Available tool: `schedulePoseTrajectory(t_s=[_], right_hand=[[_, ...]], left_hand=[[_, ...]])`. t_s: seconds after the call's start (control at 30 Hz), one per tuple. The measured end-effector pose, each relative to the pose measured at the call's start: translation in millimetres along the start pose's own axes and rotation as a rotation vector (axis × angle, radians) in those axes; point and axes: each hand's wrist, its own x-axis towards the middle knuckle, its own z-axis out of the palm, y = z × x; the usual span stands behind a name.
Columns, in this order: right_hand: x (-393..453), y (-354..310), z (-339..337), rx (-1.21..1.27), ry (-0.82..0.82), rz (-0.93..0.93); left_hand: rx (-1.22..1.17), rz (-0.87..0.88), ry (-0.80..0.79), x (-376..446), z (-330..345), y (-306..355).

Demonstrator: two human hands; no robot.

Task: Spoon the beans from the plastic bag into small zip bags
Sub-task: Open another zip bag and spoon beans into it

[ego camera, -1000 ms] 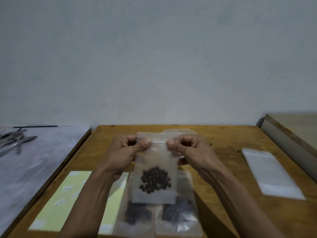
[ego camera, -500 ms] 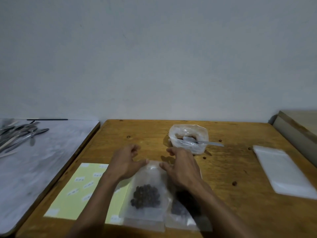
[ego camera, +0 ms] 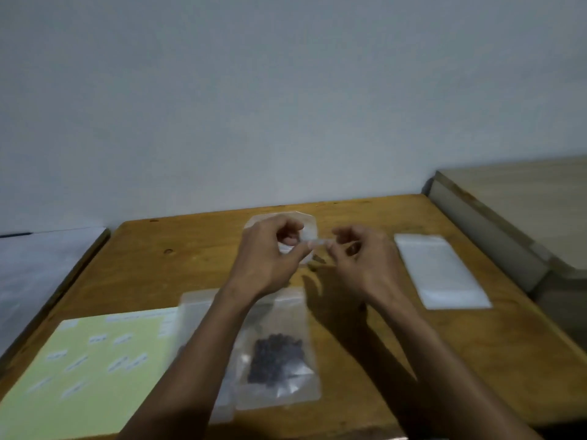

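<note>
Both hands, left hand (ego camera: 266, 258) and right hand (ego camera: 365, 262), pinch something small and clear above the plastic bag (ego camera: 309, 228) at the bench's (ego camera: 190, 249) far side; it looks thin, limp and slippery, best held by its rim.

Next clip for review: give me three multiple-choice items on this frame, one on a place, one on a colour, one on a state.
1. Where does the stack of empty zip bags lie?
A. on the grey counter at the left
B. on the right part of the table
C. on the label sheet

2. What colour is the label sheet?
A. pink
B. blue
C. pale yellow-green

3. How is the filled zip bag placed?
A. lying flat on the table
B. standing upright
C. hanging on the wall

Answers:
1 B: the empty zip bags rest on the table at the right.
2 C: the label sheet is pale yellow-green.
3 A: the filled zip bag lies flat, with its beans pooled inside.
</note>
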Motion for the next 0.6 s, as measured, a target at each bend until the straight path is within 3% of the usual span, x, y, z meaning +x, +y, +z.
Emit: schedulePoseTrajectory(t_s=[0.17, 0.33, 0.43, 0.6], right_hand=[[27.3, 71.8, -63.0, -0.120, 0.162, 0.193], [25.6, 130.2, -101.6, -0.360, 0.099, 0.457], [21.6, 140.3, -103.9, -0.364, 0.034, 0.461], [22.5, 142.9, -101.6, -0.266, 0.159, 0.451]], left_hand=[[-0.025, 0.041, -0.152, 19.8, 78.1, 52.6], [0.162, 0.001, -0.420, 28.6, 158.0, 67.7], [0.282, 0.019, -0.476, 29.5, 187.2, 65.0], [0.380, 0.042, -0.502, 29.2, 200.8, 61.1]])
